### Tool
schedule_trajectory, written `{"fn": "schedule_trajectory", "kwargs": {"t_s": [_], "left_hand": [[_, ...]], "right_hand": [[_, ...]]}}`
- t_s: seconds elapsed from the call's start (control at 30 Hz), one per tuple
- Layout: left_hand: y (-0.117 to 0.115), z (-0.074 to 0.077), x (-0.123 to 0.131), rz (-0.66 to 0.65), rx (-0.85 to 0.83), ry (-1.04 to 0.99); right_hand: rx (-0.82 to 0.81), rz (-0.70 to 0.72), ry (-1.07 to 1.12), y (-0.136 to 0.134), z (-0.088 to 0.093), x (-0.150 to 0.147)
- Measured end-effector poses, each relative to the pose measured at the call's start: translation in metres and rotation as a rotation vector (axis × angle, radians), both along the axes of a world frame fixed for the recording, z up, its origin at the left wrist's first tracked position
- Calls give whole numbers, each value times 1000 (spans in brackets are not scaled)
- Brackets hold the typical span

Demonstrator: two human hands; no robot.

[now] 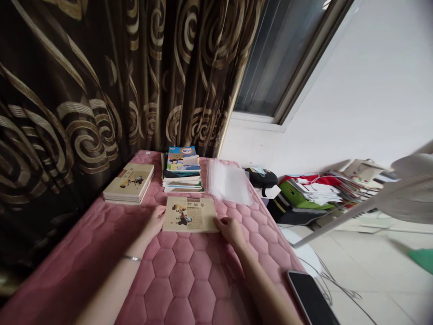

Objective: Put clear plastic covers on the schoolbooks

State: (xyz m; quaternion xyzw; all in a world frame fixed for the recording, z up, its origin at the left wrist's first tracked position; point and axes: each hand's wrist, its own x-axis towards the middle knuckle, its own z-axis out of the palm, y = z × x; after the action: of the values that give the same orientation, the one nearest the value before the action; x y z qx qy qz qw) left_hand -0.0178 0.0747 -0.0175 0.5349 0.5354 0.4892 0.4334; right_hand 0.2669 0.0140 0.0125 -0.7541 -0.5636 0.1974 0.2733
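Note:
A beige book (203,216) with small painted figures on its cover lies between my hands on the pink quilted surface (182,275). My left hand (156,218) grips its left edge, the fingers partly hidden. At the right edge, my right hand (230,229) pinches the book between thumb and fingers. To the left is a stack of similar beige books (130,183). Behind the held book stands a pile of mixed books (182,180), topped by a blue illustrated book (183,159). Translucent plastic sheets (230,181) lie to its right.
A phone (313,298) lies at the right front edge. Beyond that edge stand a white fan (338,221), trailing cables (333,282) and heaped papers and bags (311,192). A dark patterned curtain (111,90) hangs along the left and back.

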Motion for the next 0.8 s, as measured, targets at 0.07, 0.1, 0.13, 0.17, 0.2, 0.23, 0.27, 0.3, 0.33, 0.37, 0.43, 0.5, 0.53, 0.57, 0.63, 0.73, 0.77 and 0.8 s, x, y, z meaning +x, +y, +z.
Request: {"fn": "schedule_trajectory", "kwargs": {"t_s": [0.07,0.1,0.13,0.17,0.2,0.23,0.27,0.3,0.33,0.37,0.43,0.5,0.53,0.57,0.63,0.73,0.77,0.8], "left_hand": [[3,0,1,-30,-2,13],[1,0,1,-43,-1,22],[-2,0,0,-64,5,39],[-6,-1,-2,-89,19,65],[-12,-2,-3,-118,39,96],[-17,-3,-4,-147,63,127],[-21,-5,-5,-171,86,155],[-25,-6,-6,-182,104,177],[-27,-8,-6,-177,114,192],[-28,-9,-6,-166,119,207],[-29,-11,-4,-141,124,246],[-28,-11,-3,-131,134,288],[-27,-11,-2,-131,141,306],[-27,-11,-2,-128,150,323],[-27,-11,-1,-118,166,352],[-29,-11,-1,-103,186,387],[-30,-10,-1,-103,191,396],[-30,-10,-1,-101,197,405]], "right_hand": [[76,-11,84,-5,-5,3],[110,-9,120,-6,-7,4],[138,-4,153,-7,-9,5],[156,3,178,-7,-11,5],[161,7,190,-7,-13,5],[160,7,189,-6,-14,5],[159,6,181,-6,-15,5],[161,5,171,-6,-15,5],[162,3,160,-6,-15,5],[162,-1,150,-5,-14,5],[154,-6,136,-5,-13,4],[132,-10,128,-4,-13,4],[122,-12,123,-3,-13,4],[117,-13,118,-2,-13,4],[120,-16,107,-2,-14,5],[139,-16,113,-1,-16,6],[147,-16,120,-1,-16,6],[156,-13,132,-1,-17,6]]}}
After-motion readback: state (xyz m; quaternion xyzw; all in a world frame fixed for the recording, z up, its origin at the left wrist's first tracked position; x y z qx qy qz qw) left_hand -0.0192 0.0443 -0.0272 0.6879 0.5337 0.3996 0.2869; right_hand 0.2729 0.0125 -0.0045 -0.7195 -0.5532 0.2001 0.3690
